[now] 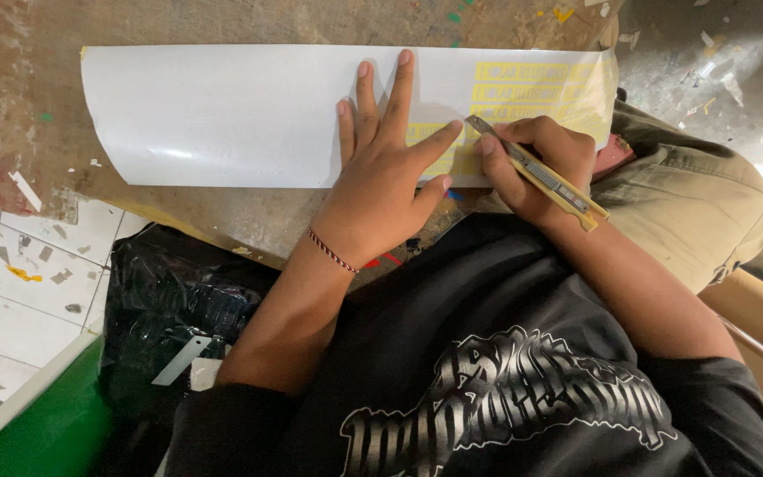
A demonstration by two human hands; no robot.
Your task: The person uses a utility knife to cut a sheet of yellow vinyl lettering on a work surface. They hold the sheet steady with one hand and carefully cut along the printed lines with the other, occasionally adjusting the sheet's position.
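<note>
Worn brown table carries my white sticker sheet, long axis left-right; left hand flat, spread open on it, right hand grips yellow utility knife, its blade tip at the sheet's right end.

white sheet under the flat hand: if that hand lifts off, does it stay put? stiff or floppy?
Likely floppy: the white sheet is thin and its left end bows up off the wooden table. Probably light and glossy, so it may slide or curl once the left hand lifts. The utility knife in the right hand could drag it.
</note>
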